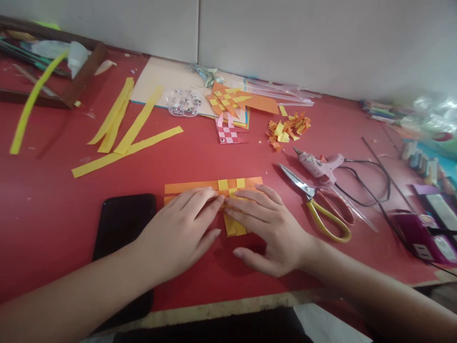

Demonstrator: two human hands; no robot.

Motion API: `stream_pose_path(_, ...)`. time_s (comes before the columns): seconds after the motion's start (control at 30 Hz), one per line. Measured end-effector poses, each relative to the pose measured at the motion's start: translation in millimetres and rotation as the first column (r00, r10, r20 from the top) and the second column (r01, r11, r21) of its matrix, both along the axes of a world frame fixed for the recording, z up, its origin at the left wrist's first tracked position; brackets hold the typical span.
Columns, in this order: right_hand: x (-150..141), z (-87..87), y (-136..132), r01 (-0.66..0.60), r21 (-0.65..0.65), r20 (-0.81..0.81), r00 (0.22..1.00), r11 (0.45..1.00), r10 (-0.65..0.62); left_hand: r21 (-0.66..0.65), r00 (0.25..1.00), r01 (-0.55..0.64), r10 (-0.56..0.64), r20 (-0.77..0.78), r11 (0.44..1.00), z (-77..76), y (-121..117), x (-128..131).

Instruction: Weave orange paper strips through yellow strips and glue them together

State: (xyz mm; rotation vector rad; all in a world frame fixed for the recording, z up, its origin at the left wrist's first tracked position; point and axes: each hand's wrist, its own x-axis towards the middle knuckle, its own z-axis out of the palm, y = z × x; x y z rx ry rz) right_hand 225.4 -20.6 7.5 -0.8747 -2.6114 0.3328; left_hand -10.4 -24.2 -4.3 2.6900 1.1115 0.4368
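A weave of orange and yellow paper strips lies flat on the red table near the front edge. My left hand rests on its left part with the fingers stretched flat, pressing the strips. My right hand lies flat on the right part, and its fingertips meet those of the left hand over the middle of the weave. Yellow strip ends poke out below the fingers. Neither hand grips anything.
A black phone lies left of my left hand. Scissors with yellow handles and a pink glue gun lie to the right. Loose yellow strips, woven paper pieces, paper scraps and a purple box are around.
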Motion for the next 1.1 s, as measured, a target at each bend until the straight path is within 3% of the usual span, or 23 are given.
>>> stream_pose_path(0.23,3.3,-9.1,0.6,0.057,-0.013,-0.032,0.998,0.998,-0.058,0.004,1.0,-0.001,0.001,-0.01,1.0,-0.4,0.7,-0.2)
stream_pose_path(0.87,2.9,-11.5,-0.2,0.093,-0.053,-0.024,0.995,0.994,-0.094,0.008,1.0,-0.002,0.002,-0.026,1.0,-0.1,-0.1,-0.2)
stream_pose_path(1.1,-3.7,-12.5,1.0,0.113,0.09,0.028,0.993,0.99,-0.116,0.017,1.0,0.011,-0.01,-0.027,1.0,1.0,0.2,-0.5)
